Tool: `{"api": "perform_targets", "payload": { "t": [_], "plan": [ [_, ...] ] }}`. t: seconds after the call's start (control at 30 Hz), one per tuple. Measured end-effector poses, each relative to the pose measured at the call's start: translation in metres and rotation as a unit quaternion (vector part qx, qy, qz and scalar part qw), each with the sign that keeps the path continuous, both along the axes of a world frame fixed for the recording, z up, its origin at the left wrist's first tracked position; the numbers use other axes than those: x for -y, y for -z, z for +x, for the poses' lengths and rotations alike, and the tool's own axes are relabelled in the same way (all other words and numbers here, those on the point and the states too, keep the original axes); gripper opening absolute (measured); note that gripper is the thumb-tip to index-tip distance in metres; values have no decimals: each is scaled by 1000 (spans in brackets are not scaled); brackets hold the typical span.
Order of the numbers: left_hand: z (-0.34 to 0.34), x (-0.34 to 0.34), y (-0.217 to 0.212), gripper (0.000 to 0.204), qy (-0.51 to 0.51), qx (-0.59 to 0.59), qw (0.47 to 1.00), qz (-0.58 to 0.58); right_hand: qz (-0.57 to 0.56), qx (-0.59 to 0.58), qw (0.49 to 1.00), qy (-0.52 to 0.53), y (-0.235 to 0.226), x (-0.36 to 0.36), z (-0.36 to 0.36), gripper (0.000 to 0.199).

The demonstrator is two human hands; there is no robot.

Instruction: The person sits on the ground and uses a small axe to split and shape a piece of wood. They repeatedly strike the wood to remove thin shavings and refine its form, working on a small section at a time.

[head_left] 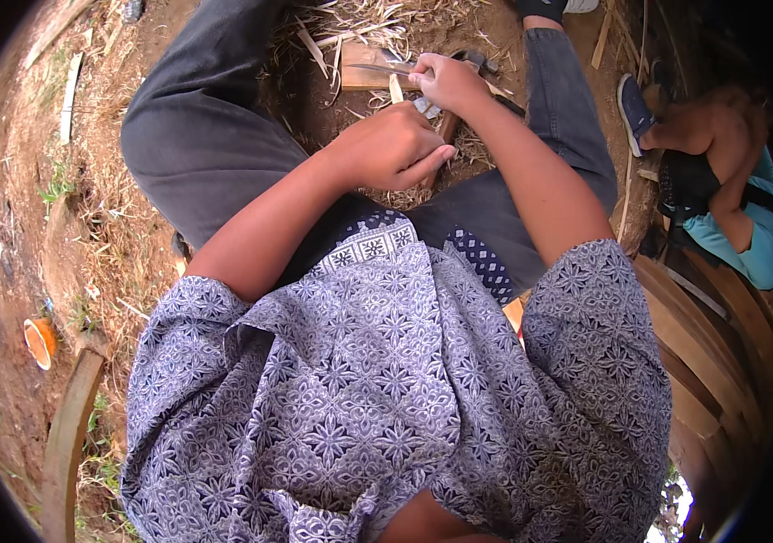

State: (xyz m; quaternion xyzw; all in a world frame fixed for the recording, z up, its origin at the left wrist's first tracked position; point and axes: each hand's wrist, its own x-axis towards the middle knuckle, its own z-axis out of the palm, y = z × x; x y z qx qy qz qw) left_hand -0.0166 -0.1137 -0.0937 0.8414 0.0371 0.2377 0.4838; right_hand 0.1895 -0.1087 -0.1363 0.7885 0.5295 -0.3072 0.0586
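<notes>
The blue-and-white patterned cotton shirt [386, 389] fills the near view; farther off, the left hand [393, 145] fists around a thin pale bamboo strip [396, 89] (mostly hidden) while the right hand [449, 80] pinches a grey metal knife blade [384, 69].

One head-worn fisheye looks steeply down the wearer's patterned shirt [386, 380] and close onto both hands, the dirt ground [15, 244] curving around the rim.

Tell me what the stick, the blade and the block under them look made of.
Stick in the left hand: pale, likely bamboo or wood, matte, fibrous shavings around. Blade by the right hand: grey with a dull sheen, probably steel. Block: brown, rough, looks like raw wood.
</notes>
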Motion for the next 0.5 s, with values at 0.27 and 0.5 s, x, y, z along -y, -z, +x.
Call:
{"api": "perform_targets", "payload": {
  "t": [0.27, 0.5],
  "plan": [
    [0, 5, -2, 36, 6, -12, 1000, 21, 28, -98, 994, 26, 15, 14, 45, 39],
    [2, 11, -1, 35, 32, 18, 999, 24, -6, -105, 994, -33, -26, 20, 49, 41]
  ]
}}
